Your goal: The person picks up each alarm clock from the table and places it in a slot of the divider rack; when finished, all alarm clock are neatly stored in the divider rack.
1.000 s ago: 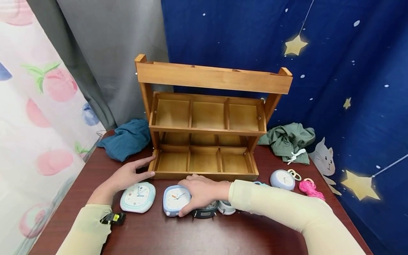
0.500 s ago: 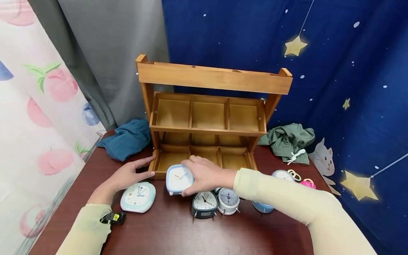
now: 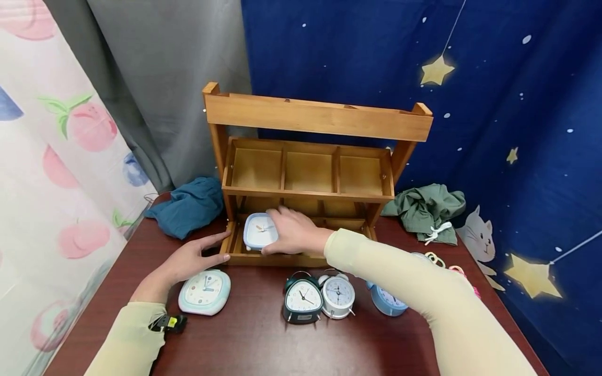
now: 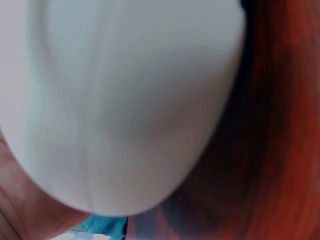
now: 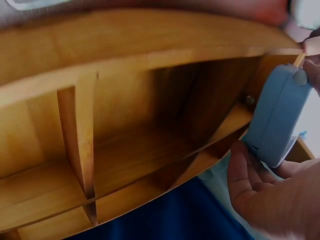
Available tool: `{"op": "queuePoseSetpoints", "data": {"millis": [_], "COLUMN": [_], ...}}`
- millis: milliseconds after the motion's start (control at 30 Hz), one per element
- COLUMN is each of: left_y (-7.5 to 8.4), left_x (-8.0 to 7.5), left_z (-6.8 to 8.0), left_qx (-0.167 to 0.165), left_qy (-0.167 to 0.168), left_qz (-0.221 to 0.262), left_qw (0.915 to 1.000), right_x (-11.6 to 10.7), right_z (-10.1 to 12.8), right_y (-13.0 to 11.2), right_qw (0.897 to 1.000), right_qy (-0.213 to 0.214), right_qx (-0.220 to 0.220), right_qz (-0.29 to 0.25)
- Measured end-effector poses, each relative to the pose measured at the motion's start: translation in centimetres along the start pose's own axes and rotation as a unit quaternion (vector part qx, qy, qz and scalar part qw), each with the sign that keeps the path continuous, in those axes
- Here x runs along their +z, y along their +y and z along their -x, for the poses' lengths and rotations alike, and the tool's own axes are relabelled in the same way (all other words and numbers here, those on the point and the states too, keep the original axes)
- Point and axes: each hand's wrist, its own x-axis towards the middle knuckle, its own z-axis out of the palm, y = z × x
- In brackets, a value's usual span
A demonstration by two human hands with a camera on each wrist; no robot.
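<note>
Fingers of the right hand [image 3: 293, 233] curl round a square light-blue alarm clock [image 3: 260, 231], gripping its right edge while it sits tilted, face up, over the leftmost compartment of the bottom tier of the wooden organizer rack [image 3: 315, 117]. The clock lies at about 9 o'clock from that hand, touching its fingertips. In the right wrist view the clock [image 5: 277, 117] shows edge-on, its blue back toward the camera, with the thumb [image 5: 245, 175] under its lower corner and the rack's dividers just behind.

The left hand [image 3: 190, 258] rests flat on the table [image 3: 249, 344], fingers straight and relaxed, fingertips touching the rack's lower left corner. At 6 o'clock from it, just beside the palm, lies a square mint-and-white alarm clock [image 3: 204, 291], face up. This clock's pale body [image 4: 130, 100] fills the left wrist view, blurred.

At 5 o'clock from the right hand stand a dark green twin-bell alarm clock [image 3: 302, 300] and a white twin-bell alarm clock [image 3: 337, 296], touching each other; a blue round alarm clock [image 3: 385, 302] sits partly under the right sleeve.
</note>
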Motion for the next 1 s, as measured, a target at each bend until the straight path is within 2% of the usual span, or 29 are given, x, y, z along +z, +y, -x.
{"op": "queuePoseSetpoints", "data": {"millis": [167, 500, 633, 800, 1000], "left_y": [-0.1, 0.0, 0.1, 0.0, -0.1], "left_x": [-0.1, 0.0, 0.0, 0.0, 0.0], "left_z": [0.0, 0.2, 0.2, 0.2, 0.1], "left_qx": [0.000, 0.001, 0.002, 0.000, -0.001], "left_qy": [0.001, 0.009, 0.010, 0.008, 0.010], "left_qz": [0.002, -0.005, -0.005, -0.008, -0.009], "left_qw": [1.0000, 0.9999, 0.9999, 0.9999, 0.9999], "right_x": [0.9, 3.3, 3.6, 3.7, 3.6], "right_z": [-1.7, -3.2, -3.2, -3.4, -3.3], "right_y": [0.0, -0.3, -0.4, -0.1, 0.2], "right_qw": [0.999, 0.994, 0.993, 0.994, 0.994], "right_qy": [-0.002, 0.003, -0.014, -0.038, -0.045], "right_qx": [0.017, 0.003, 0.005, 0.022, 0.010], "right_qz": [0.041, 0.108, 0.115, 0.099, 0.100]}}
